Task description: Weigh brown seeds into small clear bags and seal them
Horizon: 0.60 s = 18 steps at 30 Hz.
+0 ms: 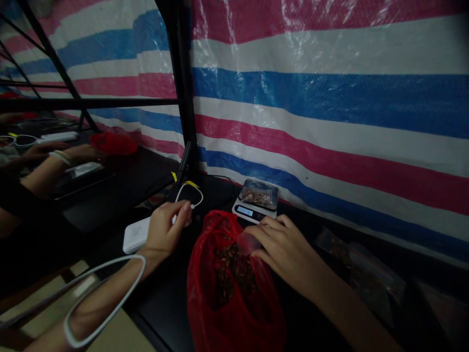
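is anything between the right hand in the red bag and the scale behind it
Nothing visible does. The right hand rests at the open mouth of the red bag, and the scale sits just beyond it across bare dark tabletop.

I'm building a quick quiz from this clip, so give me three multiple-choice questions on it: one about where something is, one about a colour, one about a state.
1. Where is the scale?
A. behind the red bag
B. on the floor
C. in the left hand

2. What colour is the bag of dark pieces?
A. green
B. red
C. white

3. The bag's mouth is:
A. knotted shut
B. taped
C. open

Answers:
1 A, it stands beyond the bag by the striped tarp.
2 B, red plastic.
3 C, the right hand rests at the opening and the contents show.
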Tool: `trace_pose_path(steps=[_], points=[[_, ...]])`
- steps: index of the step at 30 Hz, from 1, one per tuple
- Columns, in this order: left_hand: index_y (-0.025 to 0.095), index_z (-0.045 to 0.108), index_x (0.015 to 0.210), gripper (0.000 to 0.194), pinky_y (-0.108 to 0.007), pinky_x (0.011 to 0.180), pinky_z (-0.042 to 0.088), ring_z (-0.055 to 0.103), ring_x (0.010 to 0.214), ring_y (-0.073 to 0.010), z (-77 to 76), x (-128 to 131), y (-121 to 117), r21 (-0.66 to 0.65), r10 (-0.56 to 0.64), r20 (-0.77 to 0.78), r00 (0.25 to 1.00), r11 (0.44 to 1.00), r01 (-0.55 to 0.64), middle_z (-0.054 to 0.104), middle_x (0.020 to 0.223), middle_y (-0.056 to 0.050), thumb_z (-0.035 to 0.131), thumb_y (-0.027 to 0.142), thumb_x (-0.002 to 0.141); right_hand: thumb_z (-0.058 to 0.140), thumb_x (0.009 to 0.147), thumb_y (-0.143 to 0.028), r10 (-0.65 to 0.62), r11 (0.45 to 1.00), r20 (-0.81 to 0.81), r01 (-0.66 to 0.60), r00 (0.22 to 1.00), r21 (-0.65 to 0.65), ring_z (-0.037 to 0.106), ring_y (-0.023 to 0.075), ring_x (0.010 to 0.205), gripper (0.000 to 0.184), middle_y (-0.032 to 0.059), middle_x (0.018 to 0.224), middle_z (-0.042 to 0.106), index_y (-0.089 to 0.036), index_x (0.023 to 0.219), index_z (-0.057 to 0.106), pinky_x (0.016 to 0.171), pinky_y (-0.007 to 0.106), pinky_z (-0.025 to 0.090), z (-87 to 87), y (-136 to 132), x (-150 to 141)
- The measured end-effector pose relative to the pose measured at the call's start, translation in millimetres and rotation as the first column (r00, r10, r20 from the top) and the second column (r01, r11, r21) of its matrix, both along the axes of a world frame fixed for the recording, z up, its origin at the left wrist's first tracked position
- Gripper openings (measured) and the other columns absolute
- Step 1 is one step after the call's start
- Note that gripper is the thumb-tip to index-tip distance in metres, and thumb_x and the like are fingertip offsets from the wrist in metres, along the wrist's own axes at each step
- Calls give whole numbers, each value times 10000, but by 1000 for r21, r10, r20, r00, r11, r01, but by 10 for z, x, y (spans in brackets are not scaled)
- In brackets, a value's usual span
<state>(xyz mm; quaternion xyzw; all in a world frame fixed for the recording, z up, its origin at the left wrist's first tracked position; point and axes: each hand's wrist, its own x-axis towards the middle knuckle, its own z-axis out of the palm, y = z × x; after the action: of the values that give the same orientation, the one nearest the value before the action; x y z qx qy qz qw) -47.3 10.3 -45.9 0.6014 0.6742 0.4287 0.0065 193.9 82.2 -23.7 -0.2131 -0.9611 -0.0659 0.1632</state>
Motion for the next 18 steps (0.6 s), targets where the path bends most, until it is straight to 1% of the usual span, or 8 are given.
trace_pose_path(steps=[2, 3, 4, 6, 9, 12, 15, 18], points=[[170, 526, 543, 447, -237, 518, 326, 492, 526, -140, -196, -51, -316, -96, 165, -142, 976, 979, -180, 547, 527, -23, 331, 452, 830, 574, 773, -179, 8, 998, 114, -15, 993, 64, 542, 205, 795, 146, 9, 802, 645, -218, 913, 565, 693, 344, 351, -29, -130, -94], [176, 550, 566, 440, -238, 518, 332, 514, 542, -150, -280, -40, -443, -148, 198, -177, 964, 963, -225, 570, 548, -27, 334, 458, 826, 563, 770, -149, 1, 996, 146, -14, 989, 87, 542, 207, 776, 134, 14, 783, 641, -208, 890, 570, 682, 346, 355, -64, -175, -140], [182, 566, 590, 431, -235, 519, 340, 532, 556, -155, -346, -4, -548, -221, 186, -190, 964, 949, -226, 586, 566, -26, 336, 460, 826, 552, 766, -124, -2, 995, 168, -14, 986, 96, 542, 205, 758, 128, 19, 771, 638, -198, 868, 574, 673, 346, 362, -106, -207, -185], [196, 574, 611, 420, -227, 510, 351, 553, 553, -153, -422, 125, -687, -373, 104, -171, 980, 914, -162, 601, 577, -16, 331, 453, 837, 533, 764, -92, 4, 997, 201, -19, 980, 74, 546, 197, 737, 129, 27, 765, 635, -182, 845, 578, 661, 337, 378, -189, -238, -259], [213, 592, 682, 378, -222, 559, 394, 591, 609, -148, -432, 354, -732, -484, 9, -84, 996, 874, -49, 637, 659, -7, 329, 420, 858, 521, 761, -58, 16, 1000, 191, -11, 981, -23, 556, 187, 757, 173, 27, 796, 631, -173, 879, 574, 671, 317, 401, -271, -240, -316], [221, 606, 768, 321, -259, 688, 437, 609, 720, -162, -441, 482, -658, -476, -53, -33, 998, 879, 30, 654, 777, -16, 346, 382, 864, 532, 753, -41, 18, 988, 138, 4, 990, -156, 558, 173, 792, 238, 15, 842, 619, -185, 942, 557, 681, 289, 417, -285, -238, -308], [221, 623, 871, 277, -324, 838, 428, 587, 912, -196, -505, 493, -582, -407, -85, 23, 996, 909, 87, 635, 978, -47, 385, 362, 851, 535, 753, -37, 9, 967, 104, 17, 995, -253, 555, 164, 809, 255, 3, 845, 607, -199, 950, 548, 685, 272, 422, -271, -246, -273], [213, 617, 980, 294, -337, 923, 399, 529, 1047, -208, -552, 479, -561, -321, -95, 222, 970, 933, 165, 583, 1126, -61, 403, 361, 845, 515, 769, -41, 30, 959, 96, -2, 995, -282, 549, 162, 833, 258, 5, 865, 605, -209, 963, 542, 719, 281, 418, -268, -255, -247]])
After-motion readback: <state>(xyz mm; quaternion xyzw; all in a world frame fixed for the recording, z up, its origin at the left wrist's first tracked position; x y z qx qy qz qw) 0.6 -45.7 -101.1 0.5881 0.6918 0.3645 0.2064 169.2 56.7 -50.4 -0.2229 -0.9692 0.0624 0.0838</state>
